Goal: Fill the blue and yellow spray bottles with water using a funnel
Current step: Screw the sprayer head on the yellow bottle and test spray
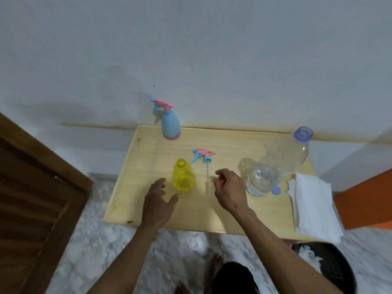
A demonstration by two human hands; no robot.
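Note:
The yellow spray bottle point(183, 176) stands uncapped near the middle of the low wooden table point(212, 217). Its pink and blue spray head point(202, 155) lies just behind it, with the thin dip tube running toward me. The blue spray bottle point(170, 124) stands at the back edge with its head on. A large clear water bottle point(275, 166) with some water in it stands open at the right, its blue cap point(276, 190) beside it. My left hand point(159, 200) hovers with spread fingers just left of the yellow bottle. My right hand point(229, 189) hangs loosely curled beside the dip tube and holds nothing I can see. No funnel is in view.
A stack of white cloth or tissue point(311, 204) lies on the table's right end. A dark wooden door point(31, 198) is on the left and an orange surface point(364, 198) on the right. A dark basin point(331, 264) sits on the marble floor by my knee.

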